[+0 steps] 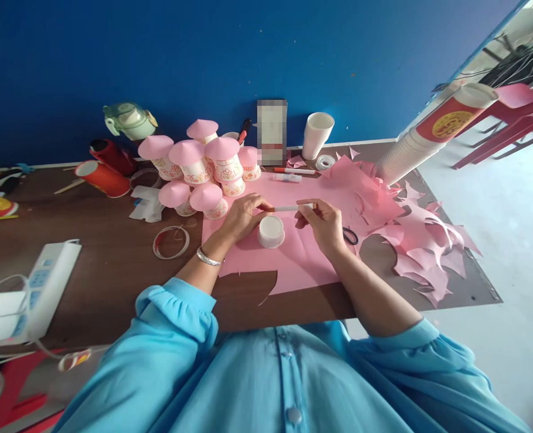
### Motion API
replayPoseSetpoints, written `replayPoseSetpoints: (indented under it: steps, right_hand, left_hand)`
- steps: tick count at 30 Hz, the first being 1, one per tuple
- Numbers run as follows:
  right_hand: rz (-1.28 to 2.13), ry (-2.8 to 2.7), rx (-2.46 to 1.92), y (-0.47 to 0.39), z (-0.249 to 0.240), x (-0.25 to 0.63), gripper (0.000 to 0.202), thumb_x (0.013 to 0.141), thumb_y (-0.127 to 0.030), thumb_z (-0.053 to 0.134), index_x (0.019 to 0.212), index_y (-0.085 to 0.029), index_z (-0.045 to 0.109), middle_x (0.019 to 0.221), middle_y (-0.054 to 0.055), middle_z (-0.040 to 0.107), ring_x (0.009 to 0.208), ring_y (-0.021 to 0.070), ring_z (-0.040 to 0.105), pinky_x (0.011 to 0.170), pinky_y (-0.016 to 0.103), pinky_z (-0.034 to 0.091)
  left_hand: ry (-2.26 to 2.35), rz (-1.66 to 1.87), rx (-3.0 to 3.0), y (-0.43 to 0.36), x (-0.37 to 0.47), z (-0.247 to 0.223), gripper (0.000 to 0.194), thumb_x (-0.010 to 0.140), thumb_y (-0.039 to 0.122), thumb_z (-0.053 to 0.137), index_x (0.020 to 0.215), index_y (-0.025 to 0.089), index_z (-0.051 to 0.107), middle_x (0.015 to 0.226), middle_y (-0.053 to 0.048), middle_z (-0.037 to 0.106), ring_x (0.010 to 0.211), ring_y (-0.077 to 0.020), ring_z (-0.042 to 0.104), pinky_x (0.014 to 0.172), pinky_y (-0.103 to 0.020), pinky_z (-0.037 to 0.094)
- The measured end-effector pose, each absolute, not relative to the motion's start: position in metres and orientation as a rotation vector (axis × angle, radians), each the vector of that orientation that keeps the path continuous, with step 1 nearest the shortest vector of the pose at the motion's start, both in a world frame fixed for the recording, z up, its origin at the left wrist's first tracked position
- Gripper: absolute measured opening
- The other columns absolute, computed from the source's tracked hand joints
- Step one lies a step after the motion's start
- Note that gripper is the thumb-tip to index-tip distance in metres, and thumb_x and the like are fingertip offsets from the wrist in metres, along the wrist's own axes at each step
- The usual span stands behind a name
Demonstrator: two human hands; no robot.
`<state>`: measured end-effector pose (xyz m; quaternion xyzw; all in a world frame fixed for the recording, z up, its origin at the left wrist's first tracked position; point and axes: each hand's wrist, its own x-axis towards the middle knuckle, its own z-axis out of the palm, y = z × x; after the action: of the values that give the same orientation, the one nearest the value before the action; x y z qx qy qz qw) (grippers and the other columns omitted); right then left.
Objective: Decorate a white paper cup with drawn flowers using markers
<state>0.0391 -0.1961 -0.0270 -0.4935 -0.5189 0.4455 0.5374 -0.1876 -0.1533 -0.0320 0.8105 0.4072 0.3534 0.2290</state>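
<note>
A white marker pen (pixel 285 208) with an orange-brown end lies level between my two hands. My left hand (pixel 248 213) pinches the orange-brown end, and the other end is in the fingers of my right hand (pixel 319 221). Just below the pen, an upturned white paper cup (pixel 271 231) rests on a large pink paper sheet (pixel 302 264). Black-handled scissors (pixel 350 236) lie beside my right wrist, partly hidden. To the left of my hands stand several decorated cups with pink paper cone tops (pixel 225 157).
Pink paper scraps (pixel 423 240) cover the right side, near a tall leaning cup stack (pixel 432 132). Another cup stack (pixel 318 135) stands by the wall. A tape roll (pixel 170 242), red cups (pixel 104 178) and a power strip (pixel 50 288) are on the left.
</note>
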Motion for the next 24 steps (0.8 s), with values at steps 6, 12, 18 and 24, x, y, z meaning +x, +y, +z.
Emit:
replayPoseSetpoints:
  steps: [6,12,18,24]
  right_hand:
    - [0.964,-1.402,-1.367,-0.192,-0.03,0.046,0.043,0.086,-0.059,0.069,0.102,-0.02,0.076,0.07,0.001,0.069,0.059,0.0165,0.063,0.06,0.033,0.055]
    - [0.126,-2.045,-1.669,-0.16,0.005,0.064,0.027,0.096,-0.026,0.058,0.114,-0.023,0.077,0.119,0.011,0.073,0.112,0.0291,0.066,0.09,0.04,0.054]
    - [-0.015,-2.309,-1.953,-0.089,0.017,0.059,0.031,0.096,-0.013,0.048,0.11,-0.015,0.077,0.117,0.018,0.072,0.111,0.0334,0.064,0.085,0.04,0.052]
    - [-0.044,-2.351,-1.928,-0.06,0.006,0.056,0.025,0.093,-0.006,0.052,0.101,-0.009,0.076,0.112,0.022,0.071,0.111,0.0342,0.064,0.088,0.043,0.05]
  left_hand:
    - [1.22,0.987,2.346,-0.152,-0.19,-0.036,0.006,0.095,0.026,0.067,0.093,0.021,0.069,0.094,-0.003,0.076,0.093,-0.0203,0.07,0.088,-0.036,0.056]
    - [1.378,0.874,2.387,-0.149,-0.188,-0.049,0.013,0.089,0.011,0.062,0.096,0.021,0.066,0.099,-0.006,0.073,0.099,-0.023,0.068,0.09,-0.039,0.057]
    - [1.369,1.038,2.434,-0.15,-0.182,-0.058,0.035,0.088,0.002,0.046,0.11,0.02,0.066,0.109,-0.008,0.072,0.106,-0.0238,0.065,0.101,-0.044,0.053]
    - [1.426,1.16,2.383,-0.149,-0.187,-0.057,0.03,0.095,0.007,0.042,0.111,0.02,0.065,0.11,-0.01,0.069,0.111,-0.0242,0.063,0.103,-0.044,0.053]
